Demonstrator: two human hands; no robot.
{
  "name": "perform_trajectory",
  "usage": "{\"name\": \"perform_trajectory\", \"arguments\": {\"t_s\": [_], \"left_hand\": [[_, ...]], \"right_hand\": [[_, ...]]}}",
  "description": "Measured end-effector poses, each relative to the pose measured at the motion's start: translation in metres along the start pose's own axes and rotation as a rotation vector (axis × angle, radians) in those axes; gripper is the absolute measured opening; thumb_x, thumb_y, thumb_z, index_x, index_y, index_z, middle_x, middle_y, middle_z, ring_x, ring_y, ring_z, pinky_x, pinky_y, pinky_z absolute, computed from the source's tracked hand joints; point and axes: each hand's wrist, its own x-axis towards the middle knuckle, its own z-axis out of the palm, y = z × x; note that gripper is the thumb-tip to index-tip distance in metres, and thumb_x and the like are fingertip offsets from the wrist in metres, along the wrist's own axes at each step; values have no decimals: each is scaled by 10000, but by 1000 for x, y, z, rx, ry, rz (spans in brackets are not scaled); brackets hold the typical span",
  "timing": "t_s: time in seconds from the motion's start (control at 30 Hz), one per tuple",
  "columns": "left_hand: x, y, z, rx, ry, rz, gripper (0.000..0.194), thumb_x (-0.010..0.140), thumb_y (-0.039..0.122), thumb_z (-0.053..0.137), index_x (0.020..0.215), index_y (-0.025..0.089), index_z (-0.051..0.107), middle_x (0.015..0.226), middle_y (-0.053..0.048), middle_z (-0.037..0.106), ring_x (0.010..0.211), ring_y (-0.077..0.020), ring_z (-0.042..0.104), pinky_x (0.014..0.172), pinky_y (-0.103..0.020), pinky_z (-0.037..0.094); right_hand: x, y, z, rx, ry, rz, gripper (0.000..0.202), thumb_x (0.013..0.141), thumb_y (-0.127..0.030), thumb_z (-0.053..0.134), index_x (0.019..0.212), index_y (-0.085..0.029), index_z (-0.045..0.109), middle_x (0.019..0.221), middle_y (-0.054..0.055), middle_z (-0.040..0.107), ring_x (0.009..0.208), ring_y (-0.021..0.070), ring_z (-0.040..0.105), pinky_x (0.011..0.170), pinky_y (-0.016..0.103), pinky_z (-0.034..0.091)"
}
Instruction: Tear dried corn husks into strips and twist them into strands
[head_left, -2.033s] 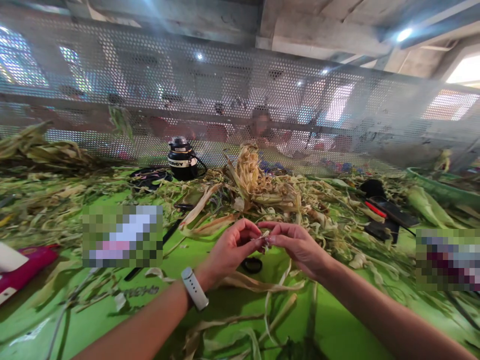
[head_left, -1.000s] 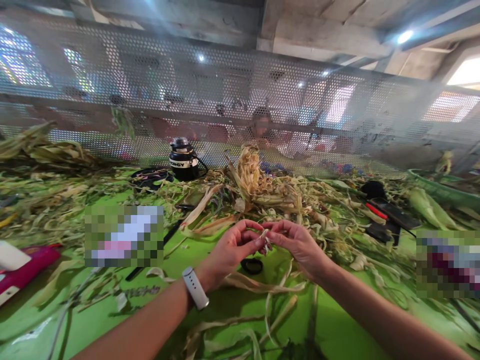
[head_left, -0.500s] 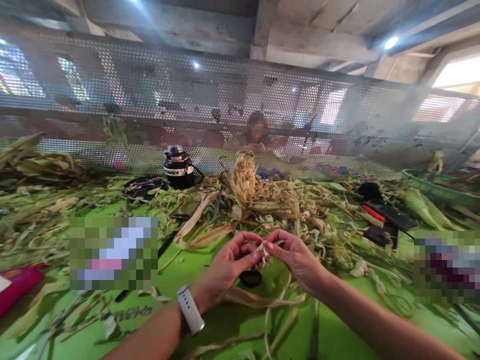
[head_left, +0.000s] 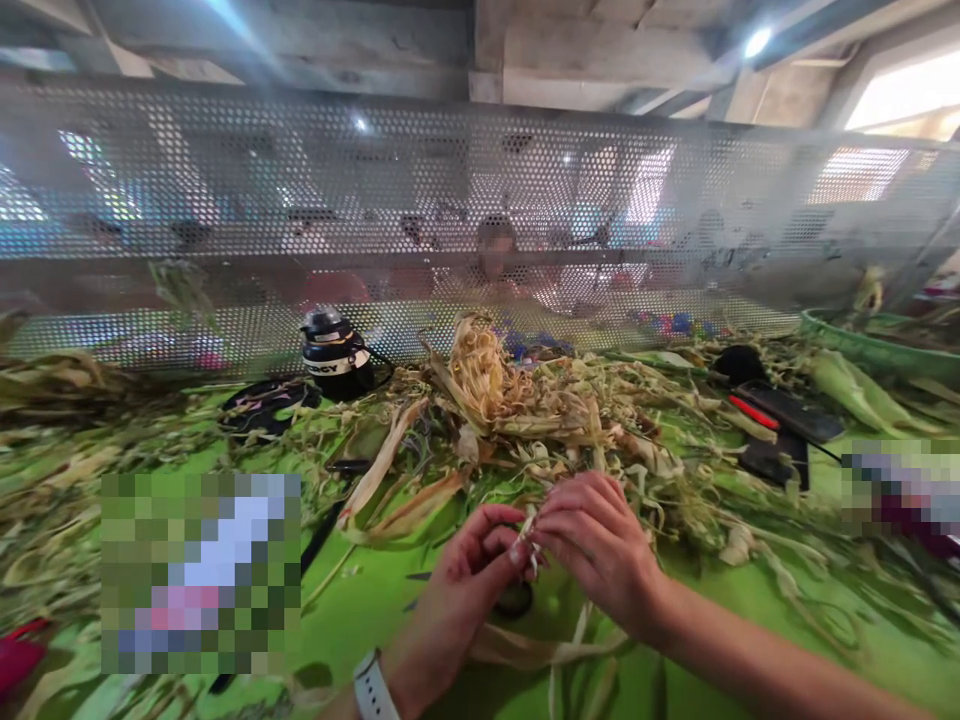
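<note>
Seen from my head camera, my left hand point(head_left: 476, 575), a pale perforated strap point(head_left: 373, 688) around its wrist, pinches a small, whitish, twisted strip of dry husk point(head_left: 529, 535) between thumb and fingers above the bright green tabletop point(head_left: 382, 575). My right hand point(head_left: 600, 545) meets the strip with bunched fingertips; whether they grip or merely touch it, I cannot tell. Below the strip sits a dark, ring-shaped object point(head_left: 515, 601), partly hidden by my left hand.

Beyond my hands rises a straw-coloured, tangled bundle of dry husk point(head_left: 480, 370), loose scraps strewn around it. To its left stands a squat black flask with a white lettered band point(head_left: 336, 362); at far right, a green basket point(head_left: 855, 342). A grey perforated metal screen point(head_left: 420, 180) runs behind, a person point(head_left: 495, 250) visible through it.
</note>
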Motion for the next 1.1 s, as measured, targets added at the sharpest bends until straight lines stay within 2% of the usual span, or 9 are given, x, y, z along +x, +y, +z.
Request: {"name": "perform_trajectory", "arguments": {"t_s": [0.2,0.37,0.5,0.73,0.83,0.9,0.97,1.03,1.1], "left_hand": [[2,1,-1,-43,27,-33,213,766,248,674,949,190,581,705,25,575,641,-69,510,613,-174,379],[1,4,1,-31,63,-60,257,733,284,704,941,185,591,705,16,576,643,-81,516,611,-184,384],[0,6,2,4,88,-48,272,716,304,717,926,187,592,675,23,573,639,-85,517,626,-190,392],[-1,13,-3,103,21,-96,236,777,288,659,951,184,538,714,21,573,639,-81,513,620,-197,400],[-1,14,-3,152,-23,-102,240,788,294,643,961,190,513,706,27,557,634,-89,521,629,-214,412],[-2,15,-3,189,-54,-87,277,792,301,636,1012,202,500,705,30,543,642,-98,524,643,-229,419],[-2,17,-4,240,-82,-62,402,805,303,619,1159,233,444,721,31,535,656,-106,521,659,-239,419],[-4,18,-5,318,-97,-36,595,826,298,591,1333,266,281,741,29,536,669,-111,514,676,-247,416],[-5,20,-5,397,-111,-25,720,843,297,565,1409,269,121,758,22,542,682,-117,513,697,-259,415]], "right_hand": [[1,2,-8,-76,-93,-129,286,799,-185,616,1075,-260,598,914,30,681,937,196,584,888,382,395],[2,-1,-9,-67,-157,-105,297,768,-235,644,1063,-232,613,931,45,667,955,201,570,913,382,380],[4,2,-9,-9,-177,-69,305,776,-223,622,1076,-277,616,949,33,653,964,203,562,950,411,351],[3,7,0,191,-160,81,156,789,-221,626,942,-250,629,855,19,632,865,173,569,888,388,395],[2,4,1,270,-144,241,198,779,-233,635,964,-211,569,912,50,628,903,192,564,855,371,425],[3,2,-1,332,-205,371,218,791,-245,617,991,-197,547,958,66,616,923,197,562,829,350,445],[5,2,-5,407,-314,469,213,808,-262,599,1003,-190,555,969,65,615,922,192,565,814,329,453],[8,3,-8,470,-391,531,229,808,-305,604,999,-183,572,963,62,620,914,192,569,813,321,453],[11,5,-10,522,-449,569,241,793,-343,620,967,-177,599,943,56,626,905,195,569,809,316,452]]}}
